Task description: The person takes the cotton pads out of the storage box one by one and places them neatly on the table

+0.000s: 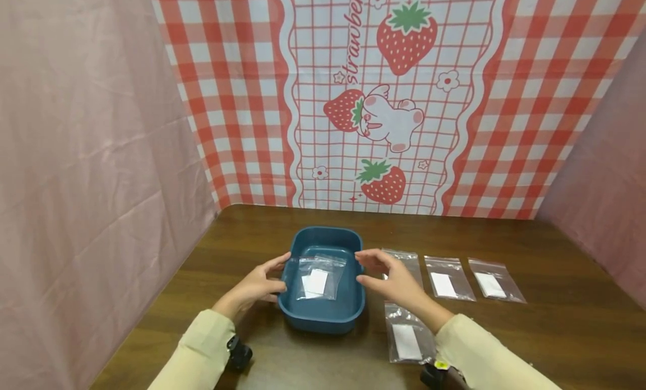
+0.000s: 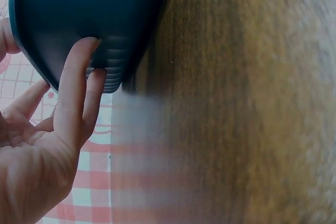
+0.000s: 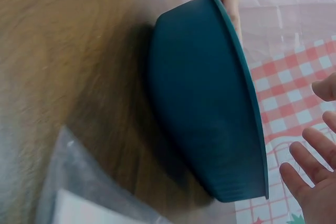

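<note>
A dark teal plastic basin (image 1: 323,326) stands on the table. Inside it, clear zip bags (image 1: 319,278) with white rectangles overlap each other. My left hand (image 1: 254,289) is at the basin's left side; in the left wrist view its fairly straight fingers (image 2: 73,93) touch the outer wall. My right hand (image 1: 391,278) is near the right rim, fingers spread and holding nothing. The right wrist view shows a gap between those fingers (image 3: 310,163) and the basin. Under and beyond the right hand, another zip bag (image 1: 409,262) is partly hidden.
Two zip bags with white rectangles, one nearer (image 1: 446,281) and one farther right (image 1: 494,281), lie on the wooden table (image 1: 565,323). Another bag (image 1: 406,339) lies by the right forearm. A checked strawberry cloth (image 1: 247,98) hangs behind, with pink cloth (image 1: 101,154) at the sides.
</note>
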Demonstrator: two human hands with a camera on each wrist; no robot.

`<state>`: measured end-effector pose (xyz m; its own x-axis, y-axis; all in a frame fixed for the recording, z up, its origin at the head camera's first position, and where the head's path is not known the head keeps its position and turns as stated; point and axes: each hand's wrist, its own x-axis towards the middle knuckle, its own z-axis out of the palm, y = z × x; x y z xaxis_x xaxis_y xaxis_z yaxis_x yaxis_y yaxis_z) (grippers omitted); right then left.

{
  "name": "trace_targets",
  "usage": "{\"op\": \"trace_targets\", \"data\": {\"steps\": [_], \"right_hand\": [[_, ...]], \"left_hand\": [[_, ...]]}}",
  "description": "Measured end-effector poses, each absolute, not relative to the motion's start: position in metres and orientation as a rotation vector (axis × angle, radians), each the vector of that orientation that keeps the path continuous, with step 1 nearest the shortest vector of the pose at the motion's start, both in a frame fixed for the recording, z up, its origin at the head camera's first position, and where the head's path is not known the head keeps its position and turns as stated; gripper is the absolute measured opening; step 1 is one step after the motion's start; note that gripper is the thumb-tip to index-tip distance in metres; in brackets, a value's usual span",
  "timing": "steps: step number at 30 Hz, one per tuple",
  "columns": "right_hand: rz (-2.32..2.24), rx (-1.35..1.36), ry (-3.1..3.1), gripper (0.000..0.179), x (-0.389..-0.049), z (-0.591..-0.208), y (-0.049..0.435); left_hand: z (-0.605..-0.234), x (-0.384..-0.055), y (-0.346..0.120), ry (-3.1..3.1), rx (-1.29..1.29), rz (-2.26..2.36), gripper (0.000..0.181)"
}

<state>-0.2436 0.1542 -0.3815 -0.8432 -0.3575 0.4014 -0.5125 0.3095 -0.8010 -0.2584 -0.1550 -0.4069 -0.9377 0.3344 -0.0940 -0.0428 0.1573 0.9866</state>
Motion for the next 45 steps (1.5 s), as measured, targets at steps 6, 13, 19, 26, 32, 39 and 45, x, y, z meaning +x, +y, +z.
{"op": "trace_targets", "data": {"steps": [6, 13, 19, 26, 32, 39, 45], "right_hand": [[1.605, 0.795, -2.422, 0.039, -0.235, -0.358, 0.138], [1.682, 0.773, -2.407, 0.04, -0.255, -0.367, 0.13], [1.741, 0.743, -2.424, 0.039, -0.266, -0.364, 0.12], [1.775, 0.744, -2.396, 0.039, -0.281, -0.359, 0.104], [1.801, 0.726, -2.384, 0.04, -0.291, -0.355, 0.092], [1.802, 0.654, -2.425, 0.04, -0.306, -0.355, 0.077], [1.794, 0.568, -2.452, 0.04, -0.318, -0.357, 0.068]], "left_hand": [[-0.409, -0.257, -0.156, 2.148, 0.29, 1.84, 0.078], [-0.409, -0.256, -0.156, 2.158, 0.286, 1.837, 0.078], [-0.409, -0.257, -0.157, 2.154, 0.29, 1.839, 0.079], [-0.408, -0.256, -0.156, 2.174, 0.288, 1.822, 0.078], [-0.406, -0.256, -0.155, 2.196, 0.27, 1.799, 0.077], [-0.404, -0.257, -0.154, 2.202, 0.238, 1.794, 0.077], [-0.402, -0.257, -0.155, 2.2, 0.242, 1.803, 0.077]]}}
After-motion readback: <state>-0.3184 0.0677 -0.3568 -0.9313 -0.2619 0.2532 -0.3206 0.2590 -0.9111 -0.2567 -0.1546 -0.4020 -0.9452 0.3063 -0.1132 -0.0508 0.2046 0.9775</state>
